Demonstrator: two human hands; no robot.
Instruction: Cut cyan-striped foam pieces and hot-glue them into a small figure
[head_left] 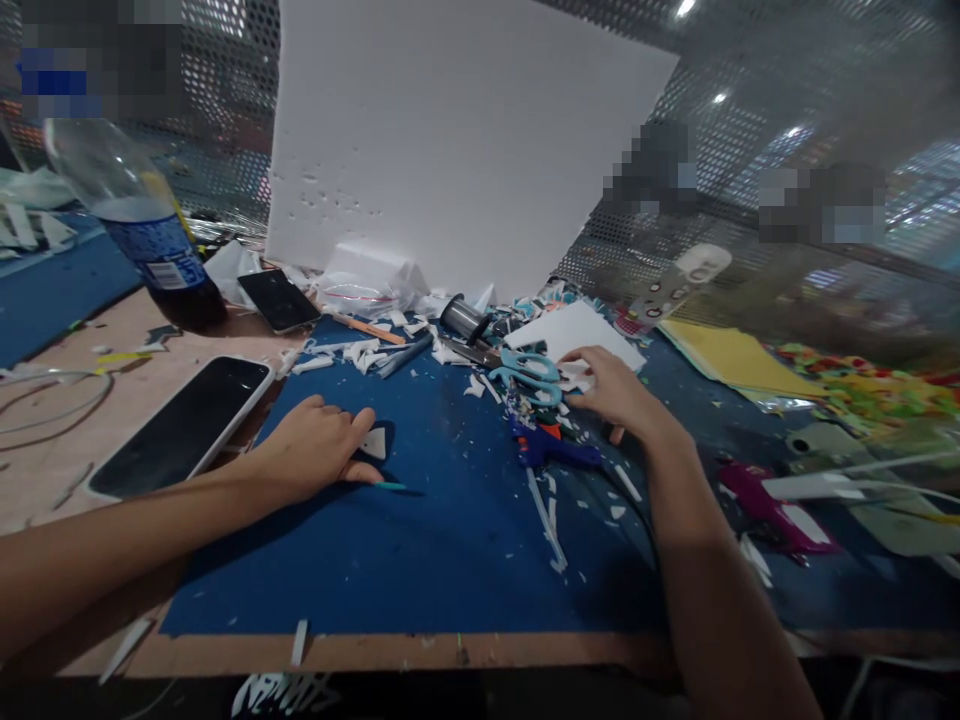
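Note:
My left hand (319, 447) is closed, low over the blue mat (442, 560), with a small whitish piece (374, 443) at its fingers. A thin teal sliver (393, 487) shows at the thumb tip. My right hand (611, 388) is at the right, thumb and index finger apart, beside light-blue-handled scissors (531, 368) and the edge of a white sheet (581, 332). Whether it touches either is unclear. Just below the scissors lies a blue glue gun (559, 447).
A white foam board (457, 130) stands at the back. Left are a cola bottle (161, 250), a phone (187, 425) and another dark phone (279, 299). A grey spool (463, 318) stands among white scraps. Right lie a magenta glue gun (780, 508) and yellow sheets (739, 358).

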